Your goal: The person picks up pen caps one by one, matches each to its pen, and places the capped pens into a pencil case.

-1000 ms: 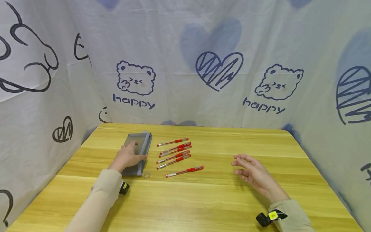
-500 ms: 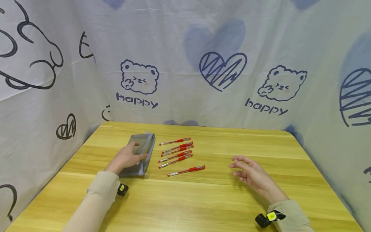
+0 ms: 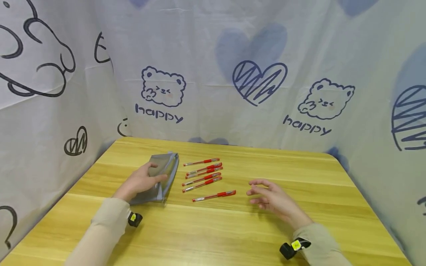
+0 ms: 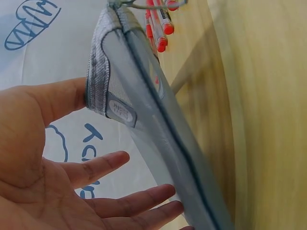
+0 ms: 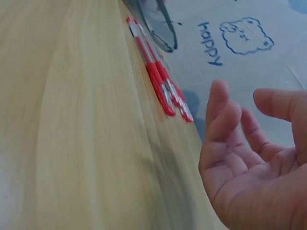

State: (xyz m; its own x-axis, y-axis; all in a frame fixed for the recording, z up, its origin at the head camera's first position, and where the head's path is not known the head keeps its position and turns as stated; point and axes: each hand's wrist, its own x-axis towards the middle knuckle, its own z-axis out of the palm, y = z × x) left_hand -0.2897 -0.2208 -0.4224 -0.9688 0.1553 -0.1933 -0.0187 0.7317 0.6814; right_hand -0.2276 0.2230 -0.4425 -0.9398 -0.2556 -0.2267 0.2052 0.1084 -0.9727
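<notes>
A grey mesh zip pouch [image 3: 162,160] lies at the left of the table. Over it is my left hand [image 3: 137,183], fingers spread and fairly straight. In the left wrist view the thumb [image 4: 64,99] meets the zipper band of the pouch [image 4: 160,139], its tip hidden behind the band; some fingertips reach the mesh. Several red pens [image 3: 202,179] lie in a loose row right of the pouch, and one red pen [image 3: 214,196] lies nearer me. My right hand [image 3: 274,199] hovers right of that pen, holding nothing, fingers loosely bent.
The wooden table [image 3: 206,232] ends at a patterned cloth wall [image 3: 206,114] at the back, with more cloth on both sides. Each wrist wears a small black camera, such as the right wrist's camera [image 3: 287,251].
My left hand has shifted a little left and toward me, and the pouch's near corner has moved with it. The right hand has moved left toward the pens. The pens lie unmoved.
</notes>
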